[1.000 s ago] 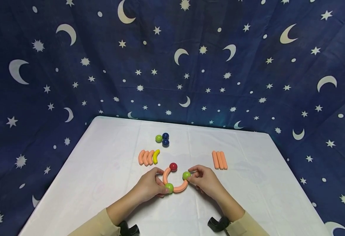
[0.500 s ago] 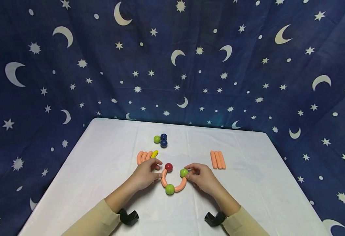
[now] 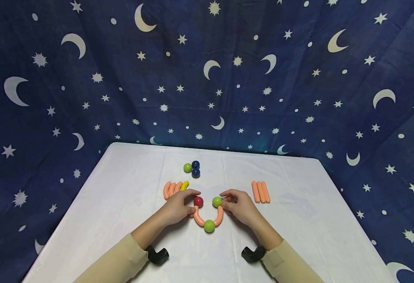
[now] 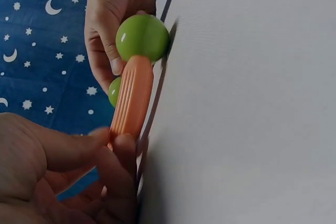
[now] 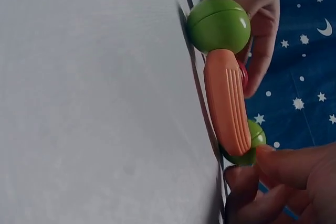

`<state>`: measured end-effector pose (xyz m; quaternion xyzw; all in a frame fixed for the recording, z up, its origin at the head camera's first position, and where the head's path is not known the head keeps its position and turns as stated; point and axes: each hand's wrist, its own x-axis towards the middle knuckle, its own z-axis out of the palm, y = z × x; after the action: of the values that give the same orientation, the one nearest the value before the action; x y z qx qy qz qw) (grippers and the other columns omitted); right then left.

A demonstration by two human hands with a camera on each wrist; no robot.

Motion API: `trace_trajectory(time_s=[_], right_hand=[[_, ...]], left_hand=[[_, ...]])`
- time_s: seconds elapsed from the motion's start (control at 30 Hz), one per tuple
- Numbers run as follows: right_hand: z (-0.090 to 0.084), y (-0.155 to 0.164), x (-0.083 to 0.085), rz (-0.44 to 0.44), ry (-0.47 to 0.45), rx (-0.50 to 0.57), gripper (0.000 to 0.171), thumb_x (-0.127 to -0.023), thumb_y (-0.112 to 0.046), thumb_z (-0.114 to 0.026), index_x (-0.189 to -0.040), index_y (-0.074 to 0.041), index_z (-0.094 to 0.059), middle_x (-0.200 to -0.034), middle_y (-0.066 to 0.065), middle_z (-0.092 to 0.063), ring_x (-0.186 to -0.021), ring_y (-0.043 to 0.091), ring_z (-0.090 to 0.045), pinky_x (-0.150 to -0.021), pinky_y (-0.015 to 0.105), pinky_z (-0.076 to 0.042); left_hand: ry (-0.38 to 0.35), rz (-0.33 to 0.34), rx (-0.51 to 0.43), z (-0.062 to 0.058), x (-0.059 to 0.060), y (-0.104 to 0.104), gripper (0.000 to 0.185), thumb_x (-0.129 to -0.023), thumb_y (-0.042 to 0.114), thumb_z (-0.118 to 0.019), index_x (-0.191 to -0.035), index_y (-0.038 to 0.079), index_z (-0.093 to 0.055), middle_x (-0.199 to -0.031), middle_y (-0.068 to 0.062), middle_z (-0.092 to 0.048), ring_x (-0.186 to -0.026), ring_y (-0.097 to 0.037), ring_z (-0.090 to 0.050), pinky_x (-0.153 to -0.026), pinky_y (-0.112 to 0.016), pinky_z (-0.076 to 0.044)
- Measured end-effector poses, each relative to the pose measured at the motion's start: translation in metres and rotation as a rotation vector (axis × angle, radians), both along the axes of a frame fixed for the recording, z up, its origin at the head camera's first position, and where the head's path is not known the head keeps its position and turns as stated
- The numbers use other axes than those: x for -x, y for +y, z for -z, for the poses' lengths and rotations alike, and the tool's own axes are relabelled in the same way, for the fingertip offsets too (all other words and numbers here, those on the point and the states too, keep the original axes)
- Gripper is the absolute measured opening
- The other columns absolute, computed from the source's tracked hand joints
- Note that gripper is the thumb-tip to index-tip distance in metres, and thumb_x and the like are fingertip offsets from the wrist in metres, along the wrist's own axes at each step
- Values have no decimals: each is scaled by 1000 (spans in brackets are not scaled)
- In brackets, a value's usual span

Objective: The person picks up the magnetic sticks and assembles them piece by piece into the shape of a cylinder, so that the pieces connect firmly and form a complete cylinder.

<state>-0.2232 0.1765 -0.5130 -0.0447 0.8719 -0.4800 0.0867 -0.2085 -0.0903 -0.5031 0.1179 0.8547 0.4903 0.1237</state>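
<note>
On the white table [image 3: 122, 204] lies a U-shaped chain of toy pieces: a left curved orange rod [image 3: 197, 217] and a right curved orange rod [image 3: 219, 216] meet at a lower green ball [image 3: 209, 226] nearest the person, with a red ball [image 3: 198, 201] at the top of the left arm and an upper green ball [image 3: 217, 202] at the top of the right arm. The left hand [image 3: 178, 206] has its fingers curled about the upper end of the left rod beside the red ball; the left wrist view shows thumb and fingertips [image 4: 121, 148] pinching the ribbed orange rod [image 4: 131, 100] near its end, so the grip is narrow and closed on the rod. The right hand [image 3: 240, 206] pinches at the upper green ball and the rod end under it; in the right wrist view its fingertips [image 5: 273, 163] close on the green ball [image 5: 252, 142] at the near end of the orange rod [image 5: 227, 100], though whether they also press the rod itself is hard to make out there. The chain sits on the table between both hands, near the middle of the front half. Farther back lie three curved orange rods [image 3: 171, 188] side by side with a yellow curved rod [image 3: 184, 185] touching them, partly behind the left hand. Beyond those sit a small green ball [image 3: 187, 168] and two dark blue balls [image 3: 195, 168] clustered together. To the right, well apart from the hands, three straight orange rods [image 3: 261, 192] lie side by side. A dark blue cloth with moons and stars [image 3: 207, 74] hangs behind and around the table.
</note>
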Motion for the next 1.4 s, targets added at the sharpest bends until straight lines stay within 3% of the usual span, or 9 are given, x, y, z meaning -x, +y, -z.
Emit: trace_trajectory(time_s=[0.17, 0.33, 0.67, 0.8, 1.0, 1.23, 1.4], right_hand=[[-2, 3, -5, 16, -13, 20, 25, -97, -8, -78, -121, -14, -77, -94, 3, -71, -68, 16, -62, -53, 26, -49], [-3, 10, -18, -17, 7, 7, 24, -96, -10, -80, -119, -14, -77, -91, 2, -71, -66, 15, -59, -54, 27, -49], [-4, 19, -52, -237, -39, 94, 34, -90, -13, -85, -123, -12, -76, -94, 6, -69, -63, 6, -52, -52, 22, -45], [-5, 17, -60, -266, -48, 98, 41, -85, -11, -89, -124, -9, -76, -96, 9, -68, -64, 6, -49, -53, 20, -42], [-4, 17, -61, -228, -3, 24, 41, -81, -11, -93, -118, -13, -78, -100, 7, -67, -72, 8, -52, -59, 21, -45], [-2, 24, -55, -235, 3, 3, 33, -86, -12, -89, -117, -15, -79, -104, 6, -69, -68, 8, -55, -55, 23, -50], [-2, 28, -49, -252, -9, -2, 31, -89, -14, -87, -118, -17, -79, -108, 7, -70, -67, 9, -56, -53, 26, -52]], left_hand=[[-24, -9, -23, 1, -6, 0, 56, -83, -1, -87, -134, 13, -72, -119, -10, -73, -52, -13, -55, -52, -26, -50], [-25, -18, -33, 2, -12, 1, 46, -83, -1, -87, -125, 10, -74, -109, -8, -72, -53, -12, -54, -51, -26, -51], [-38, -39, -70, 2, -28, 1, 30, -90, 3, -83, -117, 8, -71, -93, -6, -68, -59, -15, -64, -49, -30, -54], [-35, -48, -44, 3, -35, 3, 26, -90, 6, -84, -112, 11, -70, -91, -4, -66, -54, -13, -61, -48, -29, -54], [-20, -48, -14, 3, -41, 5, 27, -88, 10, -88, -108, 12, -70, -88, -3, -64, -52, -11, -58, -47, -26, -51], [-42, -45, -15, 0, -42, 0, 32, -84, 13, -91, -109, 11, -71, -89, -1, -66, -59, -11, -61, -52, -28, -53], [-47, -99, -31, -6, -38, -12, 29, -87, 9, -87, -112, 7, -71, -90, -2, -67, -59, -14, -64, -51, -29, -53]])
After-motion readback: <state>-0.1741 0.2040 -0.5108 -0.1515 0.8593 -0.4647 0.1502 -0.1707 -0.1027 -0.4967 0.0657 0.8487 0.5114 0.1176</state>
